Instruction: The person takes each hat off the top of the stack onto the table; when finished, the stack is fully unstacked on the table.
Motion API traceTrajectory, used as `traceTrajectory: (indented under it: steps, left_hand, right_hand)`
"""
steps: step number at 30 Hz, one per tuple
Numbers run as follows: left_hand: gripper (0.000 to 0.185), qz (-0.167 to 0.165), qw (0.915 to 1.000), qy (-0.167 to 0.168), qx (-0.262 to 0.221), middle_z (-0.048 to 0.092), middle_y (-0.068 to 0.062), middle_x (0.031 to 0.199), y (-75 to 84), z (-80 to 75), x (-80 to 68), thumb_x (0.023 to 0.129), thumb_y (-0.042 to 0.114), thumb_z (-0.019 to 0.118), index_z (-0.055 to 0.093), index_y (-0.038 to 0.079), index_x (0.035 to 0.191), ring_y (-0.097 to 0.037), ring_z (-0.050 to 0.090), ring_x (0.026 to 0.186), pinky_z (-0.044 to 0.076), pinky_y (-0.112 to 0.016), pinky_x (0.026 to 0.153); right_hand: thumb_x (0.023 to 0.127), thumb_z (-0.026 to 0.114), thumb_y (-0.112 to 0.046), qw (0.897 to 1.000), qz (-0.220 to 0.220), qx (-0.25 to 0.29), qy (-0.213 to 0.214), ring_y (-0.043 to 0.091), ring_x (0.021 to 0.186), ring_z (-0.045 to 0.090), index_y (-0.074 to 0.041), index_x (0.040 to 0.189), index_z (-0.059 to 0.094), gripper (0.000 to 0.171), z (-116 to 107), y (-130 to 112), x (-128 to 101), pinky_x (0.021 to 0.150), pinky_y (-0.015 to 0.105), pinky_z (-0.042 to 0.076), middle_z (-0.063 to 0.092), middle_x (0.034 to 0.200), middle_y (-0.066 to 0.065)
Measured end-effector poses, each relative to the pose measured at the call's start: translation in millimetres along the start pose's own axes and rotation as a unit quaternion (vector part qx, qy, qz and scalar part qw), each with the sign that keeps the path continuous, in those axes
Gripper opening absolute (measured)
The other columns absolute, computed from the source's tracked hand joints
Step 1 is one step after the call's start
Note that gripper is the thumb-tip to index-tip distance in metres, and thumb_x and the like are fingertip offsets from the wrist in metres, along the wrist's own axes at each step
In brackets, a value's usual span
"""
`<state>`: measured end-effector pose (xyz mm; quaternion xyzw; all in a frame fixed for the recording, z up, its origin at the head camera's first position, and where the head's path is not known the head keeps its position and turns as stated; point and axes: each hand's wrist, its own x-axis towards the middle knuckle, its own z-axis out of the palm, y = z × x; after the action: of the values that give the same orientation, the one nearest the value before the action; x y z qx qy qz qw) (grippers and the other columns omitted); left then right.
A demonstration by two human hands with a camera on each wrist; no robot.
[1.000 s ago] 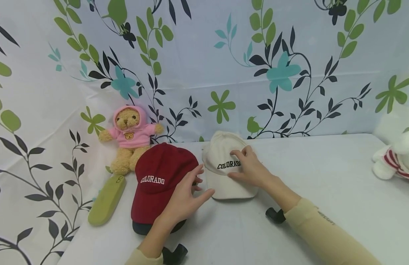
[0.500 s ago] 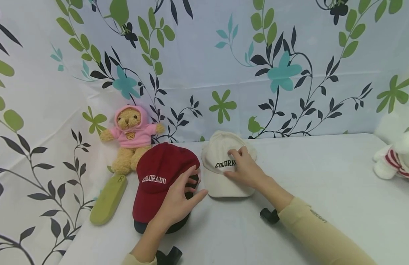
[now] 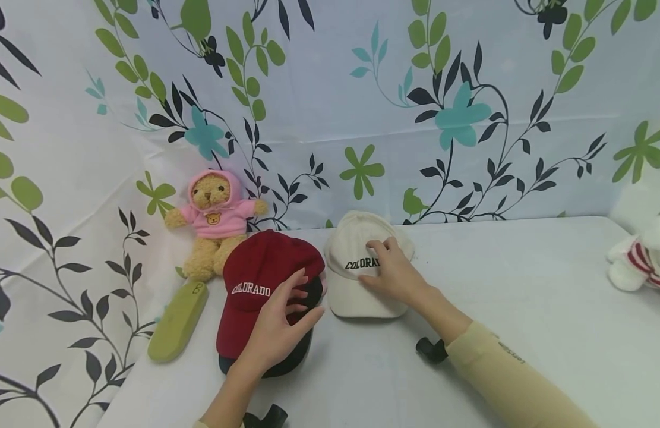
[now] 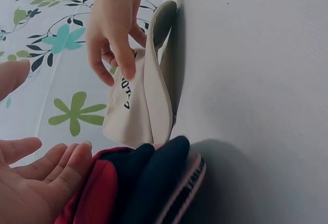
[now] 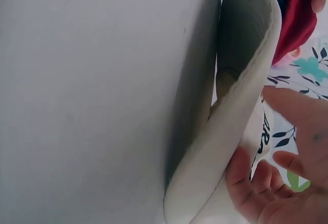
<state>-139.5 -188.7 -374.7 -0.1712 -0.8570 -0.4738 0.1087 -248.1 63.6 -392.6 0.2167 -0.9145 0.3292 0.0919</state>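
A cream baseball cap (image 3: 362,303) with COLORADO lettering sits on the white table, brim toward me. My right hand (image 3: 395,272) rests at its front and right side, thumb and fingers bent and apart with lettering between them. In the right wrist view its fingers (image 5: 240,172) lie by the crown, behind the raised brim. Left of it, a red COLORADO cap (image 3: 262,261) lies over dark caps (image 3: 294,356); navy brims (image 4: 166,172) and a pink-edged one show in the left wrist view. My left hand (image 3: 276,333) hovers beside this stack, fingers loosely bent, holding nothing.
A teddy bear (image 3: 214,223) in a pink hoodie sits behind the red cap. A long green block (image 3: 178,324) lies to its left. At the far right is a white plush toy (image 3: 642,255). A patterned cloth (image 3: 330,89) hangs behind the table (image 3: 495,273).
My right hand and the cream cap have shifted slightly left together. My left hand has drawn left and toward me, while the red cap stays in place. The view has turned a little.
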Motion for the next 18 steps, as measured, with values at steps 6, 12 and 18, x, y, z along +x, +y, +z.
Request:
traceTrajectory:
  steps: [6,12,18]
  left_hand:
    - [0.074,0.019,0.9996,0.016,-0.010,0.054,-0.011,0.141,-4.3,-8.7,-6.4,0.088,0.013,0.080,0.042,0.007,0.151,-0.027,0.058,0.116,0.053,-0.034,0.092]
    - [0.072,0.031,0.9983,0.040,-0.027,0.055,-0.012,0.140,-9.4,-19.4,-12.7,0.087,0.006,0.078,0.043,0.005,0.150,-0.027,0.058,0.117,0.051,-0.027,0.094]
    - [0.072,0.068,0.9934,0.088,-0.030,0.058,-0.015,0.134,-19.1,-30.4,-20.7,0.084,-0.004,0.077,0.046,0.002,0.148,-0.029,0.059,0.111,0.051,-0.022,0.091]
  right_hand:
    - [0.084,0.084,-0.023,0.998,-0.046,0.028,0.026,0.026,0.089,0.058,0.001,0.137,0.051,0.067,-4.6,-3.0,1.4,0.079,0.040,0.052,0.051,0.110,0.017]
    - [0.085,0.083,-0.023,0.996,-0.055,0.063,0.013,0.024,0.087,0.058,0.000,0.138,0.052,0.065,-6.0,-18.0,9.8,0.077,0.036,0.050,0.056,0.109,0.015]
    - [0.088,0.080,-0.024,0.994,-0.066,0.082,0.000,0.024,0.094,0.060,-0.001,0.139,0.052,0.062,-0.9,-36.2,17.4,0.081,0.035,0.052,0.058,0.113,0.014]
